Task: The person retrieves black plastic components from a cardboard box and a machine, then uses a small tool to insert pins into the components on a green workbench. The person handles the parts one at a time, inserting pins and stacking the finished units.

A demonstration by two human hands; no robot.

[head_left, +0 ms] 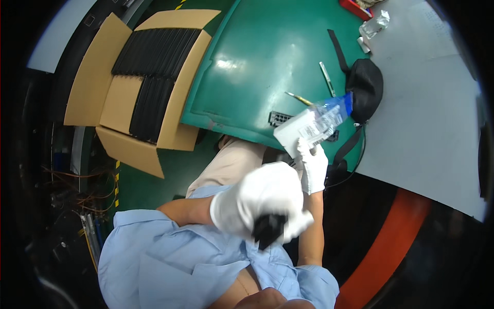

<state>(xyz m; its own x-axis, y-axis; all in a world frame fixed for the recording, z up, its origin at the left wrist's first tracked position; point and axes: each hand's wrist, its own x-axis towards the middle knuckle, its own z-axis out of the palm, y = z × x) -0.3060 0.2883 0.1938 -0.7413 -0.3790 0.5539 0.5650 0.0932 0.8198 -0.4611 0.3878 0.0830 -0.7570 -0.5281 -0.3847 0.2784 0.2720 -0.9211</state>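
Observation:
My left hand (260, 198), in a white glove, is raised close in front of my chest and somewhat blurred. Its fingers are closed round a small black object (269, 230), whose kind I cannot make out. Farther off, at the near edge of the green-topped table (247, 67), my right hand (313, 167) wears a white glove too. It grips the lower edge of a clear plastic bag (329, 114) with a white panel and a blue end. Partly behind the bag, a black slotted piece (279, 119) lies on the table.
An open cardboard box (177, 87) packed with rows of black pieces stands left of the table. A brass-coloured pen-like tool (298, 98), a slim metal tool (327, 78) and a black pouch with straps (364, 82) lie on the right, beside a grey surface (417, 103). A red tray (356, 9) sits beyond.

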